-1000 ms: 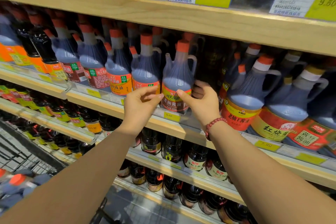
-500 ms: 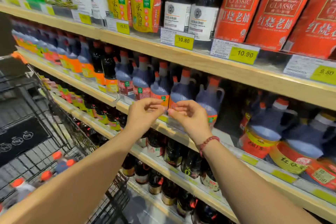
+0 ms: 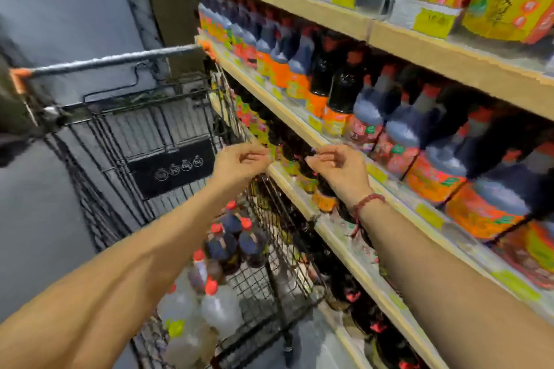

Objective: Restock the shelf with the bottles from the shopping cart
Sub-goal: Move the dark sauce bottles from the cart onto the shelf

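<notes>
I see left hand (image 3: 239, 163) and right hand (image 3: 338, 169) loosely curled, empty, near shelf (image 3: 269, 99); bottles (image 3: 227, 238) in cart (image 3: 132, 123).

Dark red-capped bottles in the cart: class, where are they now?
In the head view, left of centre, the dark bottles stand inside the shopping cart, below the left hand and just beyond the clear bottles.

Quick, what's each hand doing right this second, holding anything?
Left hand: open, fingers loosely curled, holding nothing.
Right hand: open, fingers loosely curled, holding nothing.
</notes>
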Demonstrator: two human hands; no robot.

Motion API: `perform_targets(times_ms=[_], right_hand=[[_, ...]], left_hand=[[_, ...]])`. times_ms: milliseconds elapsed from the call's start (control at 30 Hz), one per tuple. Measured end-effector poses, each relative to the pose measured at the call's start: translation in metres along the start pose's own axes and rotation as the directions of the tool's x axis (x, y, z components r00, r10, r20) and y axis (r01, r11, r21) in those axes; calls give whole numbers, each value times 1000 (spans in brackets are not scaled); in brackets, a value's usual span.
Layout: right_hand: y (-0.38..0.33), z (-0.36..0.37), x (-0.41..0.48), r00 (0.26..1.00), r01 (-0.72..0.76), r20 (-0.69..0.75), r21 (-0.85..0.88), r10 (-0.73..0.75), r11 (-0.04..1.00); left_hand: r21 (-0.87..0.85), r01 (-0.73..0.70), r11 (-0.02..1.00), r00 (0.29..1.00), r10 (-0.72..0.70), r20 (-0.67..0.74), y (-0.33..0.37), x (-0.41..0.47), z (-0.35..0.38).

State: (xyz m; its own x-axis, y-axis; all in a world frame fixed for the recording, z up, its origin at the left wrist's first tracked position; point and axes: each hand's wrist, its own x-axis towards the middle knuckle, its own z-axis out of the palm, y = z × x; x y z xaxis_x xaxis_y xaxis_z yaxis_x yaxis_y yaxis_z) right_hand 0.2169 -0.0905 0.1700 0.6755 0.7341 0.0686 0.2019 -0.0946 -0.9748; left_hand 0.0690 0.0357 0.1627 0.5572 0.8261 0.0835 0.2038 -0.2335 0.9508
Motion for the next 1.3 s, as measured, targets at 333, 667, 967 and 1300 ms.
perform_targets(times_ms=[333, 667, 967, 1300], right_hand=[[82, 94, 12, 969, -171, 163, -104, 187, 980], [174, 140, 6, 847, -365, 309, -251, 432, 896], [242, 163, 4, 808, -430, 281, -321, 518, 844], [264, 172, 9, 880, -276, 248, -428, 405, 861]], left_hand=[[72, 251, 965, 968, -249, -33, -123, 1, -56], [164, 462, 872, 883, -470, 14, -206, -43, -12], [65, 581, 811, 813, -582, 1, -259, -48, 10], [212, 581, 786, 802, -598, 20, -279, -38, 23]])
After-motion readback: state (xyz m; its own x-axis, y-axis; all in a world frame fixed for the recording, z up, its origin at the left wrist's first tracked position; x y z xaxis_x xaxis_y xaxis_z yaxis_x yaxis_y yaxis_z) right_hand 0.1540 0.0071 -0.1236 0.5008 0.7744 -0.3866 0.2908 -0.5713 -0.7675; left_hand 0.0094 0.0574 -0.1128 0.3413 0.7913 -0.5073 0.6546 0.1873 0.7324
